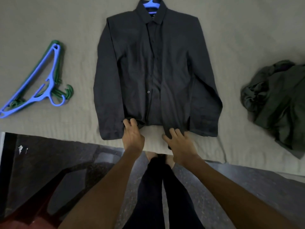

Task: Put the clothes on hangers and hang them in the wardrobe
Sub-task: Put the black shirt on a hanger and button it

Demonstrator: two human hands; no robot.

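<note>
Both our hands sit at the hem of the black shirt (pixel 156 71) spread on the bed (pixel 231 30): left hand (pixel 132 136) pinching it, right hand (pixel 179 143) with fingers spread on it. We judge one blue hanger (pixel 151 2) already inside the collar; spare hangers (pixel 41 83) and a green garment (pixel 277 98) wait. No wardrobe shows.

Dim, flat light, soft focus, wide-angle bend at edges
</note>
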